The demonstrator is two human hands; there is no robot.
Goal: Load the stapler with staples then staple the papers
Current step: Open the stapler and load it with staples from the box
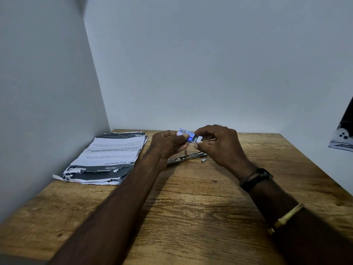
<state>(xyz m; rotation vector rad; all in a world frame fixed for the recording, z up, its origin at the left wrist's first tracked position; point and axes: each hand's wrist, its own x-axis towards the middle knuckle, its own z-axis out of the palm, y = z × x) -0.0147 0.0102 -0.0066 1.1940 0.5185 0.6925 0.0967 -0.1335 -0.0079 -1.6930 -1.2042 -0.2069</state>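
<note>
My left hand (168,145) holds a small blue staple box (185,133) above the table. My right hand (219,143) pinches the box's white inner tray (198,139), which sticks out of the box on the right. Below both hands the metal stapler (186,158) lies flat on the wooden table (191,207), opened out, partly hidden by my left hand. A small loose piece of staples (204,160) lies beside the stapler's right end. A stack of torn printed papers (107,157) rests at the left, by the wall.
Grey walls close the table's left and back sides. A black and white object (343,134) hangs at the right edge of view. Dark and yellow bracelets circle my right wrist.
</note>
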